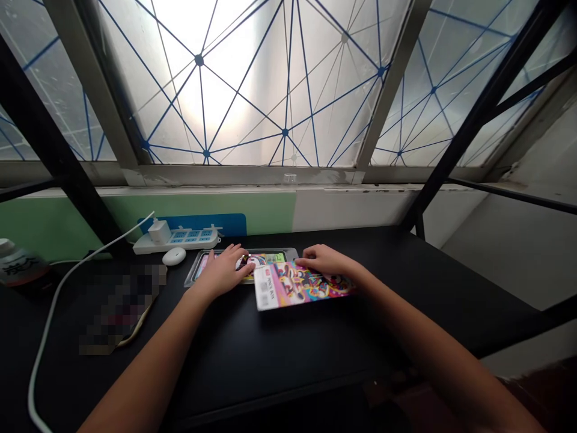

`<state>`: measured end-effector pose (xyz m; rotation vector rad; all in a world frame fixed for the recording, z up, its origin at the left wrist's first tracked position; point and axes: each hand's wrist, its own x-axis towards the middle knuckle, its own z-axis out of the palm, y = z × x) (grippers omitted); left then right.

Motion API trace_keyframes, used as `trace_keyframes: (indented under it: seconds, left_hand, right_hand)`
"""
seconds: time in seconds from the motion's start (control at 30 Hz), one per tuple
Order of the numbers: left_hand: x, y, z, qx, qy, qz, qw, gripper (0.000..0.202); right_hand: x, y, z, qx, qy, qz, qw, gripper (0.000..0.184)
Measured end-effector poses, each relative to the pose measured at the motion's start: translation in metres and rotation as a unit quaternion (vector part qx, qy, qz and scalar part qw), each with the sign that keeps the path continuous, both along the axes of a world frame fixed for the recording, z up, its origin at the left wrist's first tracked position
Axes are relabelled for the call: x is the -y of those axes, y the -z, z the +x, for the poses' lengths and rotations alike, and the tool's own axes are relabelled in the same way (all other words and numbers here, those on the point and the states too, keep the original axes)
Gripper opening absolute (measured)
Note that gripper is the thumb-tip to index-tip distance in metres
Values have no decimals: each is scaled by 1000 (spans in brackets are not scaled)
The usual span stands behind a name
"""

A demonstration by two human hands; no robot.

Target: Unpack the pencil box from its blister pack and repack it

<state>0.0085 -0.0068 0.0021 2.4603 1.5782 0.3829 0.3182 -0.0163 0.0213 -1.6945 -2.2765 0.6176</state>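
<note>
On the black desk [252,343] lies a clear plastic tray [288,255] with a colourful printed insert. My left hand [225,269] rests on the tray's left half, fingers spread flat and pointing right. A flat colourful box lid [297,287] with a white label at its left end lies in front of the tray, tilted slightly. My right hand [325,260] sits at the lid's far edge, fingers curled over it and pointing left.
A white power strip [180,239] with a plugged charger and a white cable [49,313] runs along the left. A small white earbud case [174,256] lies near it. A bottle [18,267] stands at far left. A blurred patch [119,307] covers something left of my arm.
</note>
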Motion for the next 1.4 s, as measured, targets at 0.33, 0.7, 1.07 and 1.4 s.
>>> trace_keyframes:
  seconds: [0.33,0.7,1.07,1.4]
  left_hand:
    - [-5,3,-8,16,22,-13,1000,49]
    - [-5,5,-8,7,25,-4,1000,47]
    - [-4,5,-9,8,31,-2,999,49]
    - [-7,8,-11,28,39,2,999,49]
  right_hand:
    - [-28,20,43,-19,57,-8,998,49]
    - [-24,27,15,-50,64,32,996,50]
    - [-27,21,49,-53,90,24,994,47]
    - [-26,15,62,-39,113,44,992,43]
